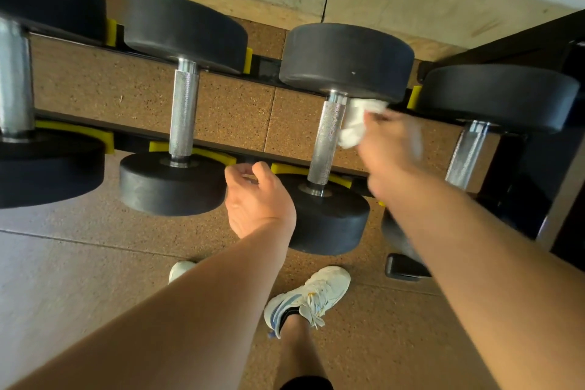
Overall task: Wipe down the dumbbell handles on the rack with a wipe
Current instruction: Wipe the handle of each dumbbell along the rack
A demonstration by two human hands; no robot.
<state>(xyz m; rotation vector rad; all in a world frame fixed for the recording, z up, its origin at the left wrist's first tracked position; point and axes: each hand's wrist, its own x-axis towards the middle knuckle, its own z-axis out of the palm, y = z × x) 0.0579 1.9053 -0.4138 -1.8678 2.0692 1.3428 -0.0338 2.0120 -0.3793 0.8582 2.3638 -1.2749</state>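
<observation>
Several black dumbbells lie across a black rack [133, 139] with yellow cradles. My right hand [387, 149], blurred, holds a crumpled white wipe [354, 123] against the right side of a knurled steel handle [327, 139], near its far end. My left hand [256, 199] rests at the rack's front rail between two near dumbbell heads, fingers curled on the rail's edge. Another knurled handle [184, 114] sits to the left, and a third handle [468, 152] to the right is partly hidden by my right forearm.
A much larger dumbbell [19, 79] fills the far left. The rack's black end frame [538, 168] stands at the right. Speckled cork-brown floor tiles lie under and before the rack. My white sneakers [311, 298] stand close to the rack's front.
</observation>
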